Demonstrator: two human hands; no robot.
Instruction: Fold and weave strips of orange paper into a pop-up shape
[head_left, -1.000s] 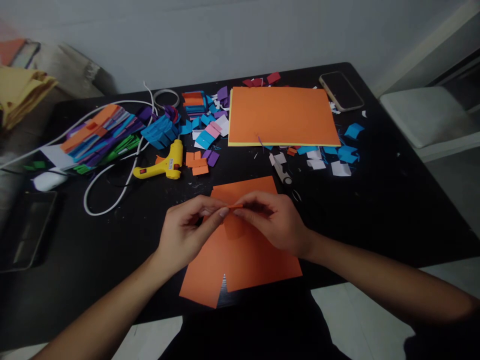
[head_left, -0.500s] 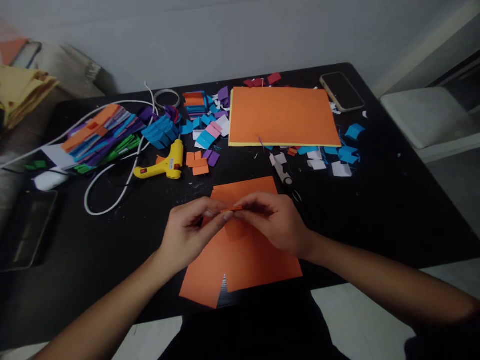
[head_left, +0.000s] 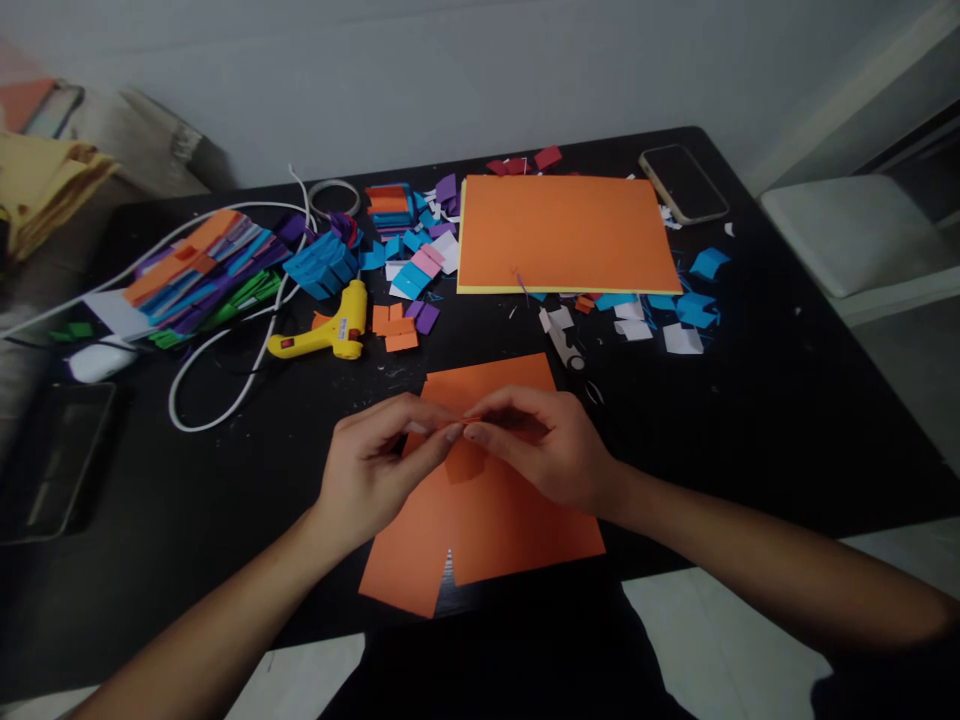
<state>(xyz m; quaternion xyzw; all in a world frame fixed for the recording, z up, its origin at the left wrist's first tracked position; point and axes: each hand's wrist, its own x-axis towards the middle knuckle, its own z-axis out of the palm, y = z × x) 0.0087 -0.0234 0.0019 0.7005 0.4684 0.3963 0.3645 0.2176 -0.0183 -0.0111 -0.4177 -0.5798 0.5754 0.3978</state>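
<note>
Between my fingertips is a small folded orange paper piece [head_left: 470, 420], seen nearly edge-on and mostly covered by the fingers. My left hand [head_left: 386, 455] pinches its left end with thumb and forefinger. From the other side my right hand [head_left: 551, 440] pinches it too, so both hands almost meet. Below them lies a large orange paper sheet [head_left: 517, 530] on the black table, with a narrow orange strip [head_left: 401, 570] angled away at its lower left. A wedge-shaped gap separates the two at the bottom edge.
A yellow glue gun [head_left: 330, 328] lies at left beside a looped white cable [head_left: 174, 395]. Farther back are a bundle of folded coloured paper [head_left: 195, 260] and an orange sheet stack [head_left: 566, 230]. A phone [head_left: 684, 183], a box cutter [head_left: 562, 342] and loose paper bits [head_left: 697, 310] lie rightward.
Both hands stay over the sheet. The fingers have shifted slightly along the small orange paper piece, and less of it shows between them. Everything else on the table is unmoved.
</note>
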